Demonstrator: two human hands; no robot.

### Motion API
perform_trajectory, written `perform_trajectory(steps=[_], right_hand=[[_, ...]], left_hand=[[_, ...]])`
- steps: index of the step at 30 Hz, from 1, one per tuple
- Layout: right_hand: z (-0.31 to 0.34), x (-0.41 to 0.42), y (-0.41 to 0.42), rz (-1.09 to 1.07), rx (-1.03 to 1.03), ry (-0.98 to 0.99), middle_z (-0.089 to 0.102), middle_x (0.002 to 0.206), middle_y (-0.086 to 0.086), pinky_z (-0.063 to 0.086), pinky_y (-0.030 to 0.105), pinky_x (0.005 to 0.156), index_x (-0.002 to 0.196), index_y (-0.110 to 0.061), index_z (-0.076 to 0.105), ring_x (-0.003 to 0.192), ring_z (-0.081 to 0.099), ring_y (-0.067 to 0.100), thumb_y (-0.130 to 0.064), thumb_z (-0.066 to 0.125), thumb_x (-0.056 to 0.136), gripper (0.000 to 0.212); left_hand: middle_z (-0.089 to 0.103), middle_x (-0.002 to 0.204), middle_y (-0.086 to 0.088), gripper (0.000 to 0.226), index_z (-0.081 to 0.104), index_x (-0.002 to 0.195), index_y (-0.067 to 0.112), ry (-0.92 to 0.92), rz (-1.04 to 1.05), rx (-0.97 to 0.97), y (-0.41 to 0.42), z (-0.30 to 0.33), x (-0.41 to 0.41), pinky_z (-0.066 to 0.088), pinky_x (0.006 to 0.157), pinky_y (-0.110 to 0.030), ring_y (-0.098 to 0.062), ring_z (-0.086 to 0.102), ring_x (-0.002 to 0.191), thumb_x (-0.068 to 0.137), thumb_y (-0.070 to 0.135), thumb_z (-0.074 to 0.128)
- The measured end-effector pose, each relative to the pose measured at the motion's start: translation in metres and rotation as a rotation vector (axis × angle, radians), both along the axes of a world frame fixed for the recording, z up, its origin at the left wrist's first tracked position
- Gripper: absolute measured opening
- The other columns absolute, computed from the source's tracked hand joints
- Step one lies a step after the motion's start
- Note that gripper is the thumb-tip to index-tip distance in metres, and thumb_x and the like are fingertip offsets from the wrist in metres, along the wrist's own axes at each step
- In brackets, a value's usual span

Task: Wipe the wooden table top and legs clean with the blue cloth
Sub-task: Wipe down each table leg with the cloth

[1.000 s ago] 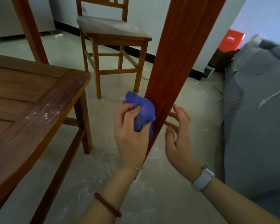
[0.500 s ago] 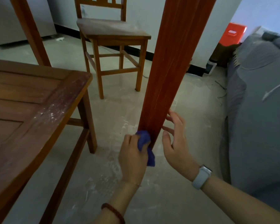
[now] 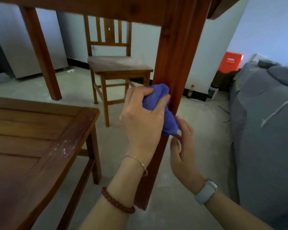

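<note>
**Cloth on table leg, L hand gripping**

I see my left hand (image 3: 143,120) bunched round the blue cloth (image 3: 163,107), pressing it vs the reddish table leg (image 3: 175,63) just right of it. My right hand (image 3: 183,146) sits below-right of the left, fingers loosely curled w/ tips touching the cloth's lower tail beside the leg. Low wooden table (image 3: 40,146) lies left of both hands; chair (image 3: 116,67) beyond them; grey sofa (image 3: 264,130) off to the right.

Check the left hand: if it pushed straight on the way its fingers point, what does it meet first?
The table leg. The left hand grips the blue cloth bunched against that leg, so the cloth is already between them; nothing else shows in that line.
</note>
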State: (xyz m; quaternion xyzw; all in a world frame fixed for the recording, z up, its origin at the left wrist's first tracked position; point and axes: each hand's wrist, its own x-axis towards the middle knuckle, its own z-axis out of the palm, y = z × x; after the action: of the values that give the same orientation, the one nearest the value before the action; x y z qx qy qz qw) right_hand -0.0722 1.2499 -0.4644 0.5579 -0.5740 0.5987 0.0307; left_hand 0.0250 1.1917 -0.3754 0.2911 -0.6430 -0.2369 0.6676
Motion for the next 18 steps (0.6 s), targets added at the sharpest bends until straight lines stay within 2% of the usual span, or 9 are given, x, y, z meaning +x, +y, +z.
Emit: perform_trajectory(steps=[2,4,6,8,10,12,15,18], right_hand=[[0.005,-0.006,-0.003,-0.017,-0.064,0.041,0.039,0.125,0.003,0.035,0.010,0.098,0.129,-0.016,0.039,0.117,0.039,-0.008,-0.019,0.033,0.089,0.041],[0.006,-0.009,-0.006,-0.005,-0.032,0.037,0.040,0.124,-0.002,0.037,0.012,0.099,0.127,-0.021,0.041,0.115,0.042,-0.006,-0.023,0.031,0.090,0.039],[0.005,-0.010,-0.005,0.005,0.002,-0.001,0.037,0.127,-0.007,0.041,0.020,0.099,0.128,-0.029,0.038,0.116,0.045,0.001,-0.028,0.030,0.090,0.039],[0.005,-0.008,-0.003,0.010,-0.005,-0.027,0.037,0.127,-0.006,0.043,0.017,0.096,0.126,-0.031,0.039,0.112,0.046,-0.001,-0.030,0.030,0.089,0.038],[0.013,-0.005,-0.003,0.010,-0.027,-0.023,0.038,0.126,-0.001,0.043,0.014,0.093,0.127,-0.027,0.038,0.109,0.046,-0.005,-0.029,0.030,0.088,0.040],[0.027,-0.004,-0.006,0.004,-0.053,-0.003,0.035,0.131,0.002,0.044,0.022,0.098,0.131,-0.027,0.036,0.116,0.043,-0.002,-0.030,0.031,0.088,0.043],[0.059,-0.003,-0.018,-0.058,-0.127,0.062,0.029,0.138,0.002,0.041,0.045,0.103,0.138,-0.027,0.027,0.129,0.036,0.016,-0.026,0.036,0.089,0.050],[0.089,-0.002,-0.027,-0.147,-0.182,0.105,0.032,0.140,0.009,0.037,0.046,0.106,0.138,-0.020,0.025,0.131,0.035,0.022,-0.025,0.039,0.088,0.052]], left_hand=[[0.054,0.091,0.004,0.026,0.060,0.091,0.010,0.054,-0.024,-0.031,-0.005,0.007,-0.006,0.043,0.077,-0.008,0.002,0.051,0.079,0.073,0.023,0.073],[0.055,0.092,0.007,0.024,0.059,0.093,0.012,0.028,-0.080,0.012,0.000,-0.016,-0.007,0.043,0.080,-0.008,0.006,0.053,0.084,0.075,0.017,0.073],[0.054,0.089,0.015,0.024,0.056,0.093,0.021,-0.047,-0.136,0.199,0.009,-0.054,-0.002,0.044,0.079,-0.008,0.008,0.054,0.087,0.075,0.014,0.072],[0.055,0.087,0.014,0.024,0.055,0.089,0.025,-0.114,-0.156,0.392,0.012,-0.081,0.006,0.044,0.077,-0.011,0.002,0.055,0.086,0.074,0.015,0.072],[0.055,0.089,0.013,0.021,0.055,0.090,0.026,-0.179,-0.152,0.433,0.008,-0.082,0.012,0.041,0.074,-0.010,-0.001,0.054,0.087,0.076,0.019,0.070],[0.054,0.090,0.015,0.021,0.052,0.093,0.030,-0.182,-0.165,0.394,0.002,-0.059,0.016,0.039,0.073,-0.009,0.002,0.052,0.087,0.080,0.019,0.066],[0.053,0.094,0.015,0.023,0.050,0.095,0.033,-0.087,-0.185,0.242,-0.009,-0.003,0.019,0.039,0.078,-0.004,0.004,0.051,0.089,0.082,0.018,0.063],[0.056,0.094,0.013,0.021,0.054,0.094,0.034,0.020,-0.195,0.080,-0.024,0.050,0.018,0.046,0.087,-0.023,-0.005,0.055,0.094,0.083,0.019,0.063]])
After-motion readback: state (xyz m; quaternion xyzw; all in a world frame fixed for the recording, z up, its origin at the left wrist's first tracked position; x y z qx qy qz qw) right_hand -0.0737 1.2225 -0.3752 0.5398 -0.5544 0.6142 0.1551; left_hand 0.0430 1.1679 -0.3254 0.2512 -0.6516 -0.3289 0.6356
